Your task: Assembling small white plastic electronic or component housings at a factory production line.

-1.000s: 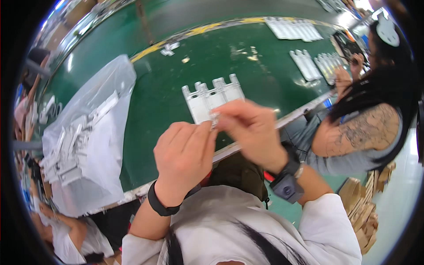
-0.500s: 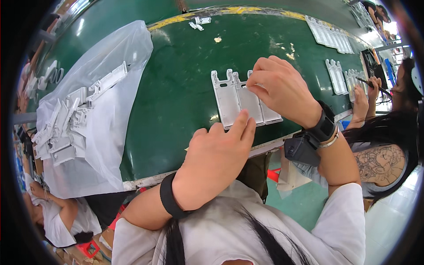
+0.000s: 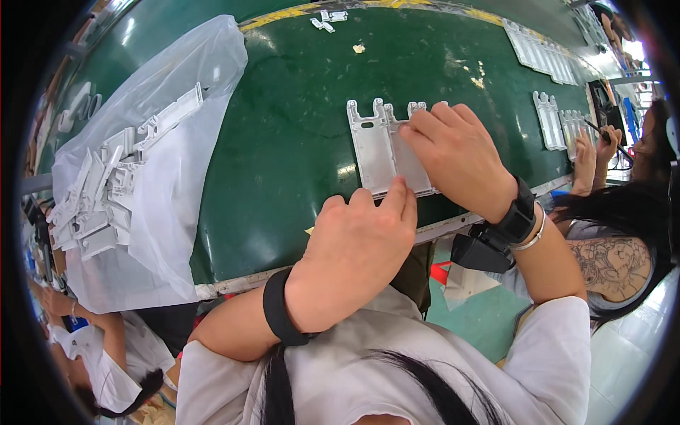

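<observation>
Two light grey plastic panels (image 3: pixel 376 152) with hooked upper ends lie side by side on the green table before me. My left hand (image 3: pixel 361 248) rests at their lower edge. Its index and middle fingers are stretched out, with fingertips against the edge where the panels meet; its thumb is hidden. Over the right panel (image 3: pixel 406 156) bends my right hand (image 3: pixel 457 156), thumb and fingers closed in a pinch near the slot at its upper end. Whatever those fingertips hold is hidden. This hand also covers much of that panel's right side.
At left, a translucent plastic bag (image 3: pixel 219 78) lies under a heap of grey plastic parts (image 3: pixel 106 184). Small white pieces (image 3: pixel 324 23) sit at the far edge. More panels (image 3: pixel 542 53) lie far right, where a co-worker's hand (image 3: pixel 585 159) works on another panel.
My right hand has come down slightly onto the right panel, its fingers more tightly curled. The left fingertips stay at the lower edge. The whole view has shifted a little.
</observation>
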`<state>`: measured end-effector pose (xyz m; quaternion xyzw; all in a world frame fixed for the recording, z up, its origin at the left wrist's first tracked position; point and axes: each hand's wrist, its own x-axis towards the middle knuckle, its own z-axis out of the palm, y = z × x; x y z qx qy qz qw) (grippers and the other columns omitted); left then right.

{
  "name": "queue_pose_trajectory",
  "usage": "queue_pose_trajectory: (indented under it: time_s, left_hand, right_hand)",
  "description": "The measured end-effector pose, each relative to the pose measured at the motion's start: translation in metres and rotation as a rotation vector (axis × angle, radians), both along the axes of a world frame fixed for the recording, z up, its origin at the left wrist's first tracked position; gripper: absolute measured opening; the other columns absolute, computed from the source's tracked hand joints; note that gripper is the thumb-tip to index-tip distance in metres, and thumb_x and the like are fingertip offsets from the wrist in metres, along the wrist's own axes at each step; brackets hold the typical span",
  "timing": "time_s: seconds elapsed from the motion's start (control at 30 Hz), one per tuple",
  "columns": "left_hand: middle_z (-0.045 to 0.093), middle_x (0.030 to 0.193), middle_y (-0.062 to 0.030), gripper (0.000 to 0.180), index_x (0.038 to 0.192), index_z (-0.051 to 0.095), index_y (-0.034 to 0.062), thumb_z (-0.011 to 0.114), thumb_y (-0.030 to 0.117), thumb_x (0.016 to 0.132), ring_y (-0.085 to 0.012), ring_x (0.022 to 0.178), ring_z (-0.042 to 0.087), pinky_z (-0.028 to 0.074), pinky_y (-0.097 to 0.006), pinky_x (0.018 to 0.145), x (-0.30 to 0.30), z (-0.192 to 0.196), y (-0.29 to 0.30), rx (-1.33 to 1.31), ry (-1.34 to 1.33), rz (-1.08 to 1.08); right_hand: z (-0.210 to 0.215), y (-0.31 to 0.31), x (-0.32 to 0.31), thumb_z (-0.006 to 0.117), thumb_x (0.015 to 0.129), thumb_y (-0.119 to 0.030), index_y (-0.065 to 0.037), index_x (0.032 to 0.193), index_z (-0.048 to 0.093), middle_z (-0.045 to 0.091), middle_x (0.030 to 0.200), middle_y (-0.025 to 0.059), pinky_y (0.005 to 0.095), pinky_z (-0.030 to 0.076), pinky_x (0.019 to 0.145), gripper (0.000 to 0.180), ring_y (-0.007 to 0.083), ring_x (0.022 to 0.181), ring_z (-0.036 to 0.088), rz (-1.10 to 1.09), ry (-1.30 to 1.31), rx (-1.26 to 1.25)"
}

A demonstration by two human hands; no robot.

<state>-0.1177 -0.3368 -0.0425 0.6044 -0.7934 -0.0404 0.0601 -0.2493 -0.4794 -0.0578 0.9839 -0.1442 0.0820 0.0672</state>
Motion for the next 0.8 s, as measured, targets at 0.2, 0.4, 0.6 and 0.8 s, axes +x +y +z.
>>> queue_pose_trajectory:
  time_s: [0.2, 0.4, 0.6, 0.8]
  left_hand:
    - [0.064, 0.113, -0.0025, 0.045, 0.110, 0.064, 0.0058, 0.071, 0.029, 0.073, -0.0142, 0.064, 0.057, 0.044, -0.028, 0.051, 0.001, -0.005, 0.001, -0.036, 0.007, -0.024]
    - [0.062, 0.117, -0.0027, 0.044, 0.111, 0.063, 0.0059, 0.070, 0.030, 0.075, -0.0140, 0.065, 0.056, 0.044, -0.029, 0.053, 0.002, -0.009, 0.007, -0.079, -0.037, -0.029]
    - [0.062, 0.116, -0.0031, 0.042, 0.111, 0.064, 0.0065, 0.068, 0.029, 0.075, -0.0130, 0.063, 0.055, 0.043, -0.027, 0.050, 0.003, -0.010, 0.004, -0.067, -0.024, -0.035]
    - [0.061, 0.116, -0.0063, 0.040, 0.109, 0.065, 0.0044, 0.064, 0.018, 0.071, -0.0134, 0.062, 0.055, 0.044, -0.028, 0.050, 0.003, -0.006, 0.003, -0.064, 0.026, -0.038]
  right_hand:
    - [0.005, -0.005, -0.004, 0.059, 0.076, -0.009, -0.006, 0.090, 0.066, 0.059, 0.089, 0.0044, 0.0311, 0.044, 0.076, 0.016, 0.0186, 0.088, 0.056, 0.017, 0.016, -0.029]
    - [0.049, -0.027, 0.016, 0.056, 0.084, -0.010, -0.005, 0.090, 0.067, 0.061, 0.086, 0.0092, 0.0378, 0.047, 0.078, 0.014, 0.0289, 0.089, 0.057, -0.132, -0.187, 0.417]
    - [0.037, -0.095, 0.061, 0.063, 0.084, -0.012, -0.003, 0.093, 0.066, 0.061, 0.090, 0.0091, 0.0386, 0.047, 0.076, 0.013, 0.0284, 0.089, 0.059, 0.045, -0.024, 0.227]
    - [0.026, -0.139, 0.123, 0.065, 0.082, -0.014, -0.002, 0.098, 0.067, 0.067, 0.086, 0.0115, 0.0361, 0.049, 0.074, 0.020, 0.0275, 0.080, 0.063, -0.141, 0.005, 0.495]
